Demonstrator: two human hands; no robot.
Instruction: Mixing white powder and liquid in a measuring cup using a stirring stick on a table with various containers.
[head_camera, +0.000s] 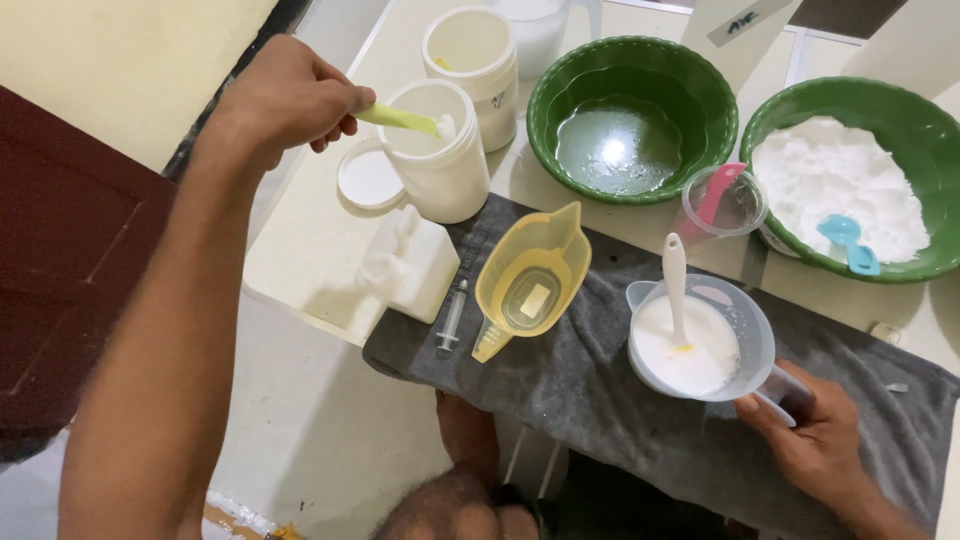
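Note:
My left hand grips a yellow-green scoop whose tip is over the mouth of an open white jar and carries a bit of white powder. My right hand holds the handle of a clear measuring jug filled with white liquid; a white spoon stands in it. The jug rests on a grey towel. A yellow measuring jug lies on the towel between both hands.
A green bowl of clear liquid and a green bowl of white powder with a blue scoop stand behind. Also a second white jar, jar lid, syringe, white block-shaped bottle, small cup with pink spoon.

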